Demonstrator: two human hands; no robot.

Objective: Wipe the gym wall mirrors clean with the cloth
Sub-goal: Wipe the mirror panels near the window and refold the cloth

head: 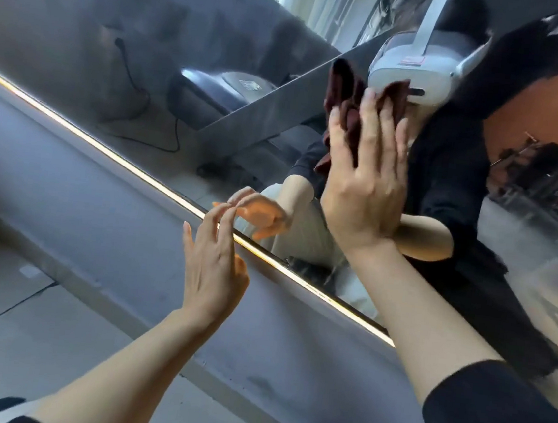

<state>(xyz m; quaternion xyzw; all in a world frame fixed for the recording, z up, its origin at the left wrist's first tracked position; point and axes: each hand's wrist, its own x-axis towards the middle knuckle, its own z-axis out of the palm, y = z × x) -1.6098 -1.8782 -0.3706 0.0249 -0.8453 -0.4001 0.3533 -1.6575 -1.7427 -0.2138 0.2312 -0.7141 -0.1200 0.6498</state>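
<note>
Mirror (220, 33) fills the upper right of the tilted view, grey wall (105, 213) below it, with a lit strip (105, 150) along the mirror's lower edge. You're mid-wipe, low on the glass near that edge. How much of the mirror is already done can't be judged; the surface looks hazy and smeared at upper left, so that reads as unfinished.

Your right hand (365, 182) is flat on the glass, fingers straight and together, pressing the dark red cloth (342, 104) against the mirror. The cloth is bunched, sticking out above and left of your fingers, not spread under the whole palm. Your left hand (211, 266) is free, holding nothing, fingers loosely spread and slightly bent, fingertips right at the lit strip; touching or just short of it, can't tell.

Next move, as I read it: keep the palm pressure even and sweep the cloth across the hazy area, likely up-left. Re-flatten the cloth first, or the bunched part will streak. Keep your left fingertips off the glass so you don't print it.

Hard to see: the part of the cloth under your right hand is hidden. The mirror's top and right edges are cut off by the frame. The reflection (headset, dark sleeve, gym gear) clutters the glass, so real dirt versus reflection is hard to separate. Motion blur softens the left side.
</note>
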